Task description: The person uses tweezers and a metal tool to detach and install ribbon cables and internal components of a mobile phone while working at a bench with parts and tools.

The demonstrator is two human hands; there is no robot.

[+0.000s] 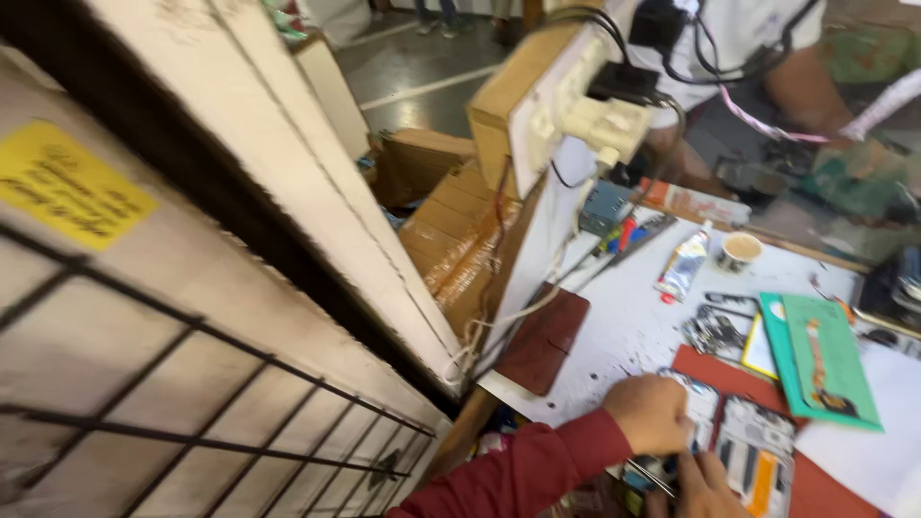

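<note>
A: Where do we stand?

B: The opened phone (758,451) lies on the red mat (700,366) at the near edge of the worktop (624,326). Our left hand (652,412) rests curled on its top edge, pinning it. Our right hand (705,489) pinches thin tweezers (650,477) just beside the frame.

A: How do we do it well?

B: We judge steady downward pressure best, keeping tweezer tips shallow, clear of the loose parts (715,331) nearby.
</note>
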